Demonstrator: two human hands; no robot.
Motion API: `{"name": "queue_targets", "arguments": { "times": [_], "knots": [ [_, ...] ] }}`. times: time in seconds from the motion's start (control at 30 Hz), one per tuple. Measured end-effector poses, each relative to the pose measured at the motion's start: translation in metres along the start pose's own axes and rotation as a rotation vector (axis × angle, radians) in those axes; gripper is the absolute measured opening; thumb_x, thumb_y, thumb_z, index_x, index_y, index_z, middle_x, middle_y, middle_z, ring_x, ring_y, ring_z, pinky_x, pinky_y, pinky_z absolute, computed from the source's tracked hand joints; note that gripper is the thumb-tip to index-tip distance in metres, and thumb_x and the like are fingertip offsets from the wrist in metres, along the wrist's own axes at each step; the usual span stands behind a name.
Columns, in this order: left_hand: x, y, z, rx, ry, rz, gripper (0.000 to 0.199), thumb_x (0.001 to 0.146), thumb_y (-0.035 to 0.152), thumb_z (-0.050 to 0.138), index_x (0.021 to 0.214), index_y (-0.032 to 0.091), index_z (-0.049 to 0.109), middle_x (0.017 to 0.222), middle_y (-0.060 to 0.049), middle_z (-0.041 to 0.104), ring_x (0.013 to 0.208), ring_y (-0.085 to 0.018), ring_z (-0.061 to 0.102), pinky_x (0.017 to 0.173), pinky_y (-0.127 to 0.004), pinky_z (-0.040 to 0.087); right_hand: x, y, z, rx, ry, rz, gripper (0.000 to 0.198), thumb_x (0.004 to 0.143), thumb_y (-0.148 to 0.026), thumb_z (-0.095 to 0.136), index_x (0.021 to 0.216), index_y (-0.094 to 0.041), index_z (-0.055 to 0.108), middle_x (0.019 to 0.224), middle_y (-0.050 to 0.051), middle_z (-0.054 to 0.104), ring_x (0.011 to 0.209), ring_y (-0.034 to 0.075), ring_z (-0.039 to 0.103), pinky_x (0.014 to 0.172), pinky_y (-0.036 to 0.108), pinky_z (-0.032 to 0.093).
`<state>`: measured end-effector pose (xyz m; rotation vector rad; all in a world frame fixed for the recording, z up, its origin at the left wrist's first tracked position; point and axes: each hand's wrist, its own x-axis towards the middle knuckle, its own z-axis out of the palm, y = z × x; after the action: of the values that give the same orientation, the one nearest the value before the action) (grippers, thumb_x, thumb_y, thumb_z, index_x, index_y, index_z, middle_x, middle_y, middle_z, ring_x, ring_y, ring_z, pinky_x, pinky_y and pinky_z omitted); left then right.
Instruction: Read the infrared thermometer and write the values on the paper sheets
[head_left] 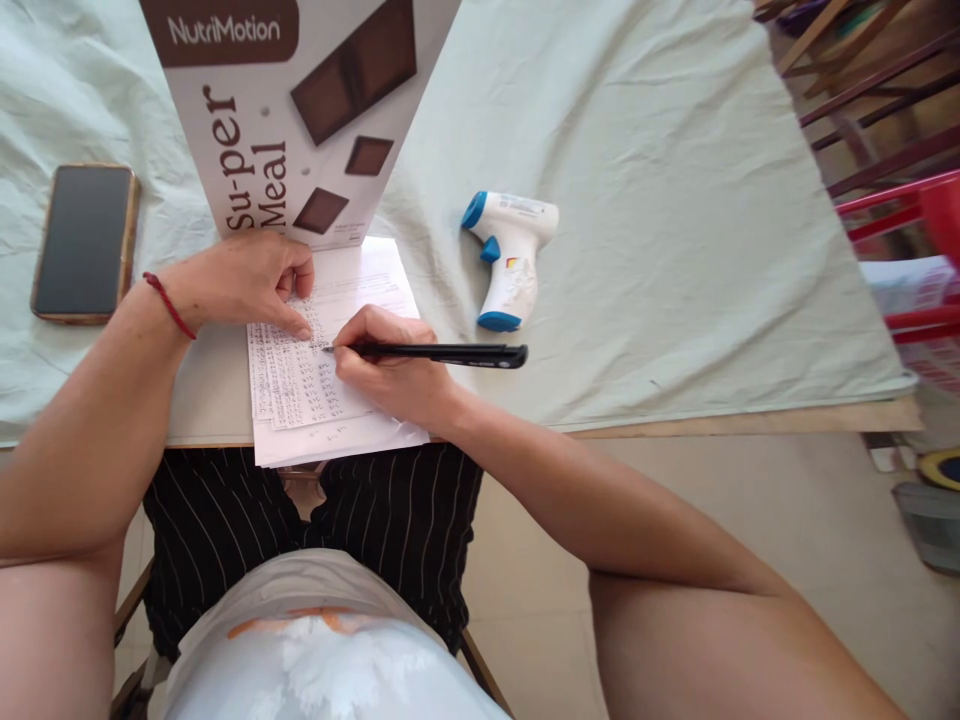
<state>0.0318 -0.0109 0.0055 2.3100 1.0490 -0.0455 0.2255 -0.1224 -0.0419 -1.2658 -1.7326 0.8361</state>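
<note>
A black pen [450, 354] is gripped in my right hand [394, 365], its tip touching a sheet of handwritten columns [300, 385]. That sheet lies on other papers [382, 285] at the table's near edge. My left hand [262, 280], with a red cord at the wrist, rests on the upper left of the sheet. Its thumb points toward the pen tip, apart from the bent index finger; the other fingers are partly hidden. Just beyond the left hand stands a tall white box [255, 110] printed "NutriMotion Su-per Meal" with chocolate pieces.
A white and blue infrared thermometer [514, 260] lies right of the papers. At the left is a dark-screened phone [86, 240]. A pale green cloth [675, 250] covers the table. Red basket-like racks [922, 260] stand beyond the right edge.
</note>
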Motion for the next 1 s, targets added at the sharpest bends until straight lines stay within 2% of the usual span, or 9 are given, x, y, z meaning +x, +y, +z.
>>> {"name": "queue_targets", "arguments": {
  "times": [0.33, 0.5, 0.77, 1.0],
  "knots": [
    [0.000, -0.001, 0.000, 0.009, 0.008, 0.012, 0.037, 0.067, 0.046, 0.079, 0.085, 0.017, 0.064, 0.070, 0.004, 0.059, 0.066, -0.013, 0.054, 0.063, -0.024, 0.034, -0.001, -0.001, -0.001, -0.008, -0.023, 0.004, 0.006, 0.074, -0.020, 0.058, 0.070, -0.023, 0.056, 0.064, -0.003, 0.061, 0.060, 0.011, 0.049, 0.062, 0.028, 0.045],
    [0.000, -0.002, 0.000, -0.017, 0.009, 0.035, 0.037, 0.067, 0.046, 0.079, 0.084, 0.018, 0.064, 0.069, 0.003, 0.059, 0.068, -0.014, 0.054, 0.063, -0.025, 0.033, -0.001, 0.000, -0.001, -0.002, -0.016, 0.002, 0.005, 0.073, -0.020, 0.058, 0.069, -0.023, 0.056, 0.063, -0.004, 0.061, 0.060, 0.011, 0.048, 0.062, 0.028, 0.044],
    [-0.001, 0.009, -0.003, 0.006, -0.004, -0.054, 0.034, 0.064, 0.038, 0.083, 0.082, 0.017, 0.064, 0.068, 0.003, 0.059, 0.063, -0.013, 0.052, 0.060, -0.025, 0.034, 0.000, 0.000, -0.001, 0.024, -0.005, -0.014, 0.005, 0.073, -0.022, 0.057, 0.068, -0.023, 0.056, 0.063, -0.003, 0.061, 0.058, 0.011, 0.047, 0.060, 0.028, 0.043],
    [-0.001, 0.007, -0.002, 0.008, 0.000, -0.029, 0.035, 0.065, 0.039, 0.085, 0.083, 0.018, 0.064, 0.066, 0.005, 0.058, 0.064, -0.013, 0.053, 0.061, -0.024, 0.034, 0.001, 0.004, -0.001, -0.007, 0.001, 0.016, 0.007, 0.073, -0.017, 0.057, 0.069, -0.023, 0.056, 0.064, -0.004, 0.060, 0.060, 0.011, 0.047, 0.061, 0.027, 0.043]
  ]
}}
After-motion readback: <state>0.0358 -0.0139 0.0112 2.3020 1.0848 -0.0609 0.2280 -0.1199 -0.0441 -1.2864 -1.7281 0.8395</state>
